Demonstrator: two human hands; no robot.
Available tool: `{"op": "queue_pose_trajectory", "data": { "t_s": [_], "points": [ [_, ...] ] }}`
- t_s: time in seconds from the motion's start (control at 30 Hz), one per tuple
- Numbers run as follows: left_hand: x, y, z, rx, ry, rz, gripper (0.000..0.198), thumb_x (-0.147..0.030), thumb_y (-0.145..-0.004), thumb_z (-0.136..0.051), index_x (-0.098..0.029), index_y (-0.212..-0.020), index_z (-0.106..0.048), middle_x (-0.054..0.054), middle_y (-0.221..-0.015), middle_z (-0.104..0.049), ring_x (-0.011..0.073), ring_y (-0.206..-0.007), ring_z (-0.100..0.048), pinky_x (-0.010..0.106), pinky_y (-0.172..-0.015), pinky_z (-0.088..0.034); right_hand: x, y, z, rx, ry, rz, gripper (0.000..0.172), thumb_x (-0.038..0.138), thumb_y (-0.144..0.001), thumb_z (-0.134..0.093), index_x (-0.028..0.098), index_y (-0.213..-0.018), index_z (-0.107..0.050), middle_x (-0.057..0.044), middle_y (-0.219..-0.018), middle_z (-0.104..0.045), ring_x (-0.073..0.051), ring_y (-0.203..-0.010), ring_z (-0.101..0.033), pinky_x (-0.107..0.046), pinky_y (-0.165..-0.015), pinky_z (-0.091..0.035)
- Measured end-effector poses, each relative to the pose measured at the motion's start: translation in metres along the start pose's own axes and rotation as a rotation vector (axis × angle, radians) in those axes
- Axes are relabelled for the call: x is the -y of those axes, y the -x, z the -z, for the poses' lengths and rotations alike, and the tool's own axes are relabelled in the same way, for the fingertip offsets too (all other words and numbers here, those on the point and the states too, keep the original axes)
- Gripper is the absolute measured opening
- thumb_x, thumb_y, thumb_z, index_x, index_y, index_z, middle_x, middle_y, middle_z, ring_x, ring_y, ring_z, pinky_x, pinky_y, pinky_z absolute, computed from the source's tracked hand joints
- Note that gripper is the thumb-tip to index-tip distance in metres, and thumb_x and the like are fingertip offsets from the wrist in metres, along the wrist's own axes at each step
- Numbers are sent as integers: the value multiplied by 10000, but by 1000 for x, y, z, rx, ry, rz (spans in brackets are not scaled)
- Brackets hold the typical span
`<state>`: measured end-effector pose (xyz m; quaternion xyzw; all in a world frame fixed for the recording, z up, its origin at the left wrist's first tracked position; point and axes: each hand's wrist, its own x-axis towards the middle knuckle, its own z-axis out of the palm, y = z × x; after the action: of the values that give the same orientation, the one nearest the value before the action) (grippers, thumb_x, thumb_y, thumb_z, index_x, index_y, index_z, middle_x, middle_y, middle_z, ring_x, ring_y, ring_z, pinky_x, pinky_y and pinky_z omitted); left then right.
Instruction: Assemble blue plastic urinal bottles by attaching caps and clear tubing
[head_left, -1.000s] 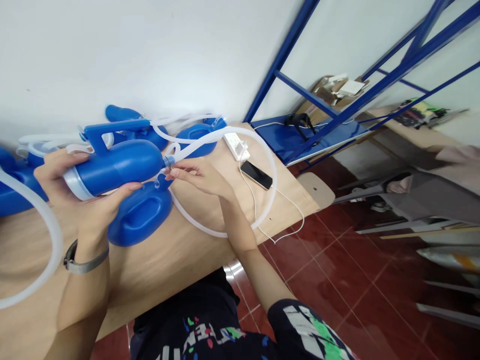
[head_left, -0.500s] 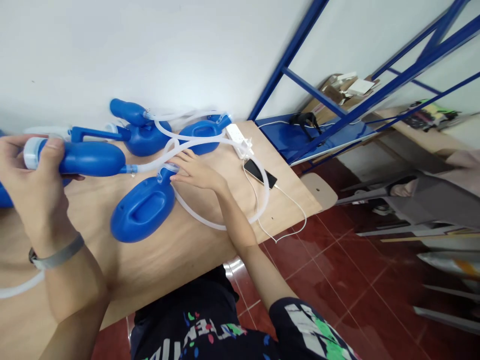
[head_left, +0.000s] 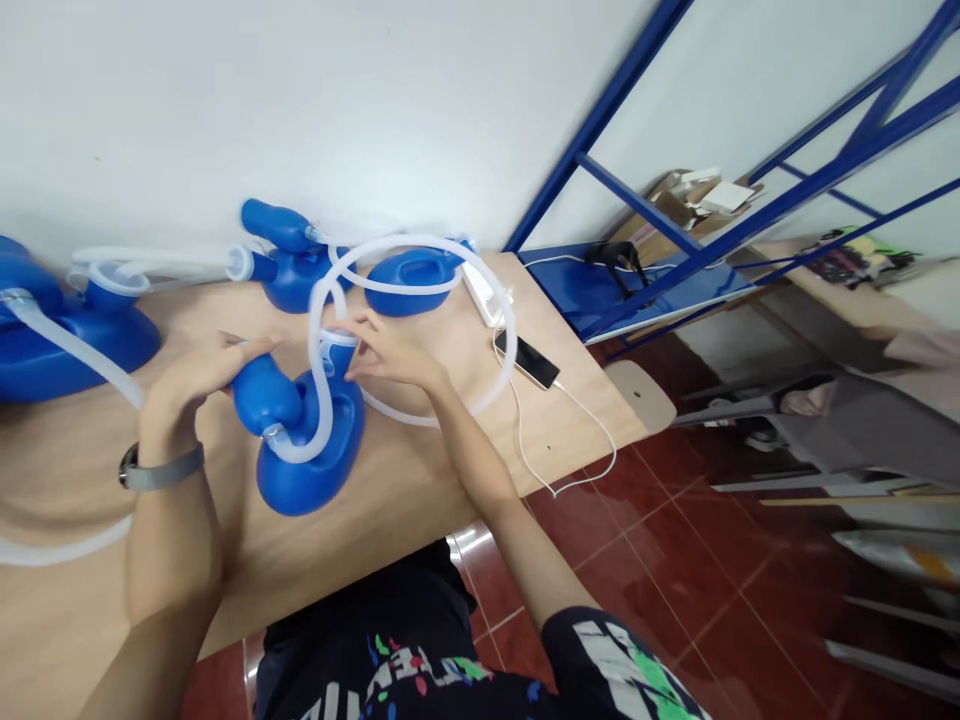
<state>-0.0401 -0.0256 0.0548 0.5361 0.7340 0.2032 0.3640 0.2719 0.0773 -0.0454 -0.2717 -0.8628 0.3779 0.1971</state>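
Note:
My left hand (head_left: pixel 196 378) is closed round a blue urinal cup (head_left: pixel 264 395), a rounded hollow piece with a translucent hose (head_left: pixel 322 405) clamped on its narrow end. This cup is over a blue urinal bottle (head_left: pixel 319 485) lying on the table and hides part of it. With curved fingers and thumb, my right hand (head_left: pixel 394 352) grips the bottle's neck beside its clear collar (head_left: pixel 339 340). From the cup the hose bends upward, then loops over my right hand and forearm.
More blue bottles with hoses stand at the left (head_left: pixel 82 345) and along the wall (head_left: pixel 412 280). A white power strip (head_left: pixel 480 292) and a charging phone (head_left: pixel 527 358) lie on the right of the wooden table (head_left: pixel 420 470). Blue metal frame (head_left: pixel 600 120) rises beyond.
My left hand has brought the cup right and down, turning it so its hose end faces the front. The hose loop has risen. My right hand stays at the bottle's neck; the bottle shifted slightly.

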Motion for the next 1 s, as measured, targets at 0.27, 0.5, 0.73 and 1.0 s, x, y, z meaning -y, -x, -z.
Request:
{"op": "queue_pose_trajectory", "data": {
  "t_s": [0.27,0.5,0.73,1.0],
  "points": [
    [-3,-3,-3,-59,-62,103,715,-885,-838,-800,-172,-843,-744,133,-805,-791,312,-763,-735,397,-666,-616,-4,-3,-25,37,-381,-53,1211,606,-711,-1177,282,-1761,-668,-117,-1916,-543,-201,-1248,-766,-299,-1045,-684],
    [-23,31,-5,27,-210,43,756,-967,-926,-672,-270,-636,-646,130,-676,-724,328,-663,-716,482,-761,-647,13,15,-37,-126,-346,-132,1166,516,-804,-1158,370,-1806,-579,-121,-1791,-637,-223,-1085,-772,-461,-1049,-743],
    [-12,45,11,-231,-329,61,838,-802,-1036,-564,-194,-1580,-757,194,-1328,-894,484,-1332,-849,639,-1264,-630,9,7,-58,-367,-343,-185,1181,485,-882,-1124,335,-1873,-500,-147,-1936,-505,-295,-1348,-765,-457,-1186,-723],
    [17,57,7,-442,-376,-385,1117,-956,-1024,-533,-141,-1780,-637,298,-1987,-374,552,-1894,-319,717,-1531,-326,28,-48,-110,-561,-294,-311,1182,539,-1066,-979,238,-1954,-260,-244,-1971,-343,-382,-1834,-479,-539,-1515,-475]
  ]
}}
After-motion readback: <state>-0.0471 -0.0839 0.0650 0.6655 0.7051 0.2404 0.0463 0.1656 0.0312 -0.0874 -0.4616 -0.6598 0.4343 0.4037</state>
